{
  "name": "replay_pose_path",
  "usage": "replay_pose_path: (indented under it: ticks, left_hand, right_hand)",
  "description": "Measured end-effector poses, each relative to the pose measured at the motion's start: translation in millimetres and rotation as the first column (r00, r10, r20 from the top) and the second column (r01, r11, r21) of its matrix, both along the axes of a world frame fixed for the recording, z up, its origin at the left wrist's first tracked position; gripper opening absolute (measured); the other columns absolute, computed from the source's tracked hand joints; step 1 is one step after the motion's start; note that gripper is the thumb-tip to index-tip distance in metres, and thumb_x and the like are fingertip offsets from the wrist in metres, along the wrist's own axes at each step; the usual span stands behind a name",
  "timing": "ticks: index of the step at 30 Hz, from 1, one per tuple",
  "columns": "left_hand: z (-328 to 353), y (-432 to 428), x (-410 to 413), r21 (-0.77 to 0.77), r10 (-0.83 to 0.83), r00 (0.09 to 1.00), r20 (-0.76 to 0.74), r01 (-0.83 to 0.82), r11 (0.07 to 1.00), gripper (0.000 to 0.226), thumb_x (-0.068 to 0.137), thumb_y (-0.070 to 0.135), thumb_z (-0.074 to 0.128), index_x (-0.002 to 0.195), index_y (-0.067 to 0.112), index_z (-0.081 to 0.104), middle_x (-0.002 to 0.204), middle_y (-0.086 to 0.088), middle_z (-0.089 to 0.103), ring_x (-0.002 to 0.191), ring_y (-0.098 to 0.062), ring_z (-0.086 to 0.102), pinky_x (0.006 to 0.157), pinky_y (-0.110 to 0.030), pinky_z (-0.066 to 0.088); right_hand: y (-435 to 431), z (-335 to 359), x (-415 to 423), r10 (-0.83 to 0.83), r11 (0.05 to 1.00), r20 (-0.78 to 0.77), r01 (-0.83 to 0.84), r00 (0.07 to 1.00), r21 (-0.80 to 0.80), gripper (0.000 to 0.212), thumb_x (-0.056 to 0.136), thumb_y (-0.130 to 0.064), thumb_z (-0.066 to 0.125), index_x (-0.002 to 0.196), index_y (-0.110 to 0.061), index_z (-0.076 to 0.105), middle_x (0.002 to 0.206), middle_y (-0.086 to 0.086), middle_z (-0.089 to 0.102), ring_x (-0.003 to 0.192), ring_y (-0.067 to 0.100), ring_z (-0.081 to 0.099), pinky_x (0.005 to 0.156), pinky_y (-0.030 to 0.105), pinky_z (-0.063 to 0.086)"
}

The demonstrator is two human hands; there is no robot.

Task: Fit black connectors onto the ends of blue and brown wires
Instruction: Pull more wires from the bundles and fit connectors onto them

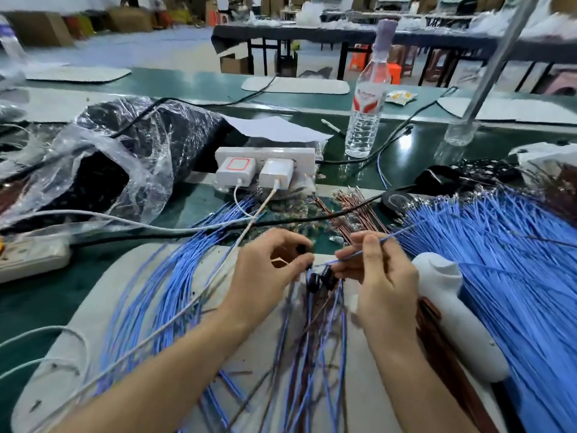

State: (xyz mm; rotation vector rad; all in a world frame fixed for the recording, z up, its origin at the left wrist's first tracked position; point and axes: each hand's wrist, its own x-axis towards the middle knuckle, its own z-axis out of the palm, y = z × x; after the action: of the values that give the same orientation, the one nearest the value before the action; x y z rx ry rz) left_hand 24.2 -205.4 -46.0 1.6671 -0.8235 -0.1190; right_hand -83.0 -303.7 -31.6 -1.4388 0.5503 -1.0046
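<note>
Pinching a black connector [301,248] in the left hand [262,270] grip, pinching one blue wire [374,245] in the right hand [381,276] grip, lining them up just apart over the counter [37,301]. Seemingly only a few fitted connectors [321,281] hanging between the hands, blurred. Judging from the heaped blue wires [499,245] and brown wires [349,207] lying unfitted, most of the work left.

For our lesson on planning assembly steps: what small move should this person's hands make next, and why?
Probably ease the blue wire leftward so its tip enters the black connector. The right hand pinches that wire with its free end aimed at the left hand, whose fingertips hold the connector, a small gap apart.
</note>
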Motion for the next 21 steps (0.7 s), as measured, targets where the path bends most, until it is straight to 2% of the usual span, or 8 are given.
replay_pose_path:
  ticks: [2,4,8,12,17,21]
  left_hand:
    - [0.0,0.0,0.2,-0.006,-0.059,0.998,0.015,0.059,0.998,0.027,0.077,0.006,0.076,0.086,0.031,0.069,0.084,-0.002,0.065,0.068,-0.012,0.063,0.064,-0.026,0.055]
    - [2.6,-1.0,-1.8,-0.028,-0.116,0.993,0.028,0.117,0.993,0.028,0.077,0.005,0.076,0.087,0.03,0.07,0.09,0.002,0.066,0.07,-0.006,0.064,0.064,-0.02,0.053]
    - [1.4,1.4,-2.7,-0.042,-0.134,0.991,0.009,0.135,0.99,0.03,0.077,0.004,0.077,0.091,0.03,0.07,0.085,0.009,0.072,0.077,-0.001,0.068,0.072,-0.01,0.048]
    - [1.2,1.9,-1.7,-0.068,-0.149,0.989,0.017,0.15,0.986,0.027,0.076,0.004,0.078,0.094,0.02,0.067,0.082,0.005,0.072,0.077,-0.008,0.069,0.074,-0.016,0.051]
    - [3.8,2.9,-2.5,-0.039,-0.144,0.984,0.107,0.149,0.988,0.018,0.075,0.005,0.078,0.085,0.014,0.065,0.075,0.006,0.068,0.068,-0.009,0.065,0.068,-0.023,0.054]
    - [5.9,2.6,-3.7,-0.029,-0.121,0.977,0.178,0.128,0.991,0.018,0.073,0.004,0.079,0.086,0.011,0.068,0.082,0.001,0.065,0.07,-0.009,0.062,0.067,-0.025,0.053]
  right_hand:
    - [4.0,1.1,-1.3,-0.011,1.0,0.045,0.011,0.999,0.002,0.027,0.102,-0.016,0.039,0.087,-0.013,0.061,0.067,0.003,0.067,0.057,0.019,0.065,0.059,0.025,0.053]
    - [8.2,3.8,-3.3,-0.011,1.0,0.095,0.011,0.995,-0.006,0.028,0.102,-0.02,0.038,0.087,-0.013,0.061,0.069,0.005,0.067,0.058,0.02,0.064,0.06,0.024,0.053]
    - [14.9,9.8,-5.3,-0.01,1.0,0.152,0.009,0.988,0.006,0.03,0.098,-0.033,0.038,0.086,-0.013,0.057,0.069,0.01,0.067,0.055,0.024,0.065,0.055,0.028,0.054]
    - [17.9,14.7,-6.7,0.027,0.999,0.206,-0.035,0.978,0.036,0.03,0.094,-0.038,0.036,0.09,-0.012,0.05,0.066,0.013,0.068,0.049,0.029,0.065,0.048,0.028,0.054]
    - [15.1,16.0,-7.7,0.009,1.0,0.212,-0.009,0.977,-0.001,0.028,0.094,-0.038,0.035,0.092,-0.014,0.05,0.067,0.014,0.067,0.051,0.029,0.066,0.051,0.029,0.055]
    - [13.0,15.1,-9.2,0.0,1.0,0.209,0.005,0.978,-0.027,0.027,0.097,-0.036,0.036,0.094,-0.014,0.051,0.068,0.012,0.067,0.053,0.03,0.066,0.053,0.029,0.055]
